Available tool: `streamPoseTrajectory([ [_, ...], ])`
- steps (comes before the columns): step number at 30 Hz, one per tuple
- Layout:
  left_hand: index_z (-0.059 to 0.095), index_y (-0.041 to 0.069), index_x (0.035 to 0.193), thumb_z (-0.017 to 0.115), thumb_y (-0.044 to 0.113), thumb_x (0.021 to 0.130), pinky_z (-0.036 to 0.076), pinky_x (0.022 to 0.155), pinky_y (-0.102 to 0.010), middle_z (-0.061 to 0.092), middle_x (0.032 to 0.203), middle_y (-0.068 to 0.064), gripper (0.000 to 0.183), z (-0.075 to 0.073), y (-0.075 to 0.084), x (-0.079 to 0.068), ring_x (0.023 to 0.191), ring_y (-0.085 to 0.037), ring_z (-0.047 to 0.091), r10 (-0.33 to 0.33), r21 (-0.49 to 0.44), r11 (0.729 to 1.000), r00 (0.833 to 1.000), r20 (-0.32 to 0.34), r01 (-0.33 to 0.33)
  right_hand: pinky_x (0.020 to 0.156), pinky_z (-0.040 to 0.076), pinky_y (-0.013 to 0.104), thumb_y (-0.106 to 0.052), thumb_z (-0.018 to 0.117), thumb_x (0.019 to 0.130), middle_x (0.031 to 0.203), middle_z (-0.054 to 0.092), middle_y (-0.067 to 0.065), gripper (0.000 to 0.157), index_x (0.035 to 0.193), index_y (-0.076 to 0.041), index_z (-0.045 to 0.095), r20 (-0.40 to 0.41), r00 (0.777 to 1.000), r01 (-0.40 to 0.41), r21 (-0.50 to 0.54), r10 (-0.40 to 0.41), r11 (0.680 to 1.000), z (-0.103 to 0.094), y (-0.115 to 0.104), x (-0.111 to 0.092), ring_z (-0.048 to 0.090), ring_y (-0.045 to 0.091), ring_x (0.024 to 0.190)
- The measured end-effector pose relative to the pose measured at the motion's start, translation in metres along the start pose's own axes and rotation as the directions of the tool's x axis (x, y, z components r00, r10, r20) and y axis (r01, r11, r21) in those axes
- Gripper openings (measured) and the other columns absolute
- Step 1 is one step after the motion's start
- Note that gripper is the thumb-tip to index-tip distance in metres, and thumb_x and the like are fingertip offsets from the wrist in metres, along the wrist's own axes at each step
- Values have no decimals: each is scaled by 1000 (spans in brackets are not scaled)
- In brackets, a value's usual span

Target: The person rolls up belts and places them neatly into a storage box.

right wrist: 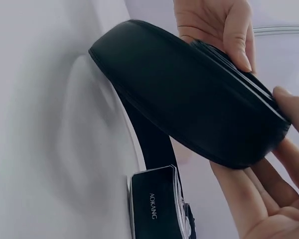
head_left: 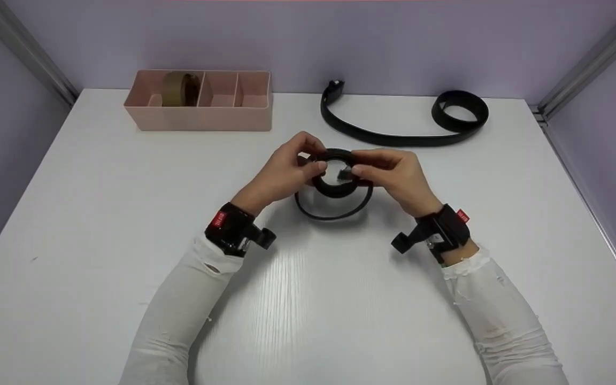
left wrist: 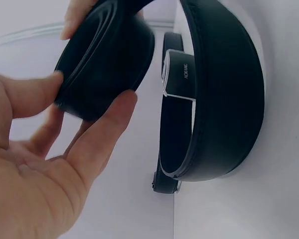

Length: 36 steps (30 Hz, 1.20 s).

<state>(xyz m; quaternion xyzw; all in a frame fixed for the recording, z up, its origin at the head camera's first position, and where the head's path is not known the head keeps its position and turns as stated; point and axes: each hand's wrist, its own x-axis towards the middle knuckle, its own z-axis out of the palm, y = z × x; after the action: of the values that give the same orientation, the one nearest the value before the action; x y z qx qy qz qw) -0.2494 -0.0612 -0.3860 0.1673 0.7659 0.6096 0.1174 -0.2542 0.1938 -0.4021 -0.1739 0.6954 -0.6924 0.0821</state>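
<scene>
A black belt (head_left: 335, 191), wound into a coil, is held between both hands over the middle of the white table. My left hand (head_left: 286, 168) pinches the coil's left side, thumb on the near face and fingers behind. On the opposite side, my right hand (head_left: 399, 174) grips it between thumb and fingers. An unwound loop of the same belt (left wrist: 234, 99) hangs beneath the coil. In the right wrist view, this loose strap (right wrist: 134, 59) curves away from the coil. A dark rectangular piece (right wrist: 157, 204) lettered AOKANG shows beside the loop.
Farther back lies a second black belt (head_left: 393, 140), its right end coiled and its left end curving up toward the back wall. A pink divided box (head_left: 206, 118) stands at the back left, with a roll of brown tape (head_left: 173, 90) in its left compartment.
</scene>
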Motion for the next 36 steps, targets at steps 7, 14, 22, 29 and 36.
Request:
streamPoseTrajectory([
  [7, 52, 4, 126, 62, 9, 105, 60, 82, -36, 61, 124, -12, 25, -1, 0, 0, 100, -22, 69, -32, 32, 999, 999, 30, 31, 84, 62, 40, -9, 83, 90, 110, 77, 17, 34, 122, 1, 75, -10, 1000, -24, -24, 24, 999, -1, 3, 1, 77, 25, 93],
  [14, 54, 8, 125, 66, 19, 103, 56, 86, -35, 61, 129, -10, 27, -2, -2, 0, 105, -20, 66, -67, 216, 976, 987, 146, 34, 80, 62, 35, -11, 84, 90, 104, 78, 14, 32, 120, 0, 76, 84, 992, -85, -133, 96, 988, -1, 3, 0, 76, 21, 90],
  [22, 58, 11, 123, 70, 18, 101, 55, 88, -36, 62, 126, -7, 26, -1, -1, -2, 107, -21, 67, -107, 317, 948, 950, 295, 8, 81, 62, 34, -13, 83, 90, 106, 78, 13, 32, 120, -1, 76, 232, 952, -147, -233, 202, 961, -1, 1, -1, 76, 19, 91],
  [29, 58, 13, 121, 70, 19, 102, 53, 83, -34, 64, 123, -5, 24, 0, -3, -2, 100, -18, 66, -93, 318, 948, 955, 281, -1, 80, 62, 32, -12, 84, 90, 105, 78, 12, 33, 120, -1, 76, 217, 957, -140, -245, 195, 959, 0, 1, -1, 76, 18, 90],
  [36, 59, 10, 121, 69, 16, 102, 53, 83, -34, 65, 122, -7, 22, 1, -3, 0, 98, -18, 65, -56, 278, 961, 980, 189, 2, 79, 61, 30, -12, 84, 90, 106, 77, 13, 35, 120, 2, 75, 132, 983, -100, -186, 126, 977, -1, 3, 0, 75, 19, 90],
])
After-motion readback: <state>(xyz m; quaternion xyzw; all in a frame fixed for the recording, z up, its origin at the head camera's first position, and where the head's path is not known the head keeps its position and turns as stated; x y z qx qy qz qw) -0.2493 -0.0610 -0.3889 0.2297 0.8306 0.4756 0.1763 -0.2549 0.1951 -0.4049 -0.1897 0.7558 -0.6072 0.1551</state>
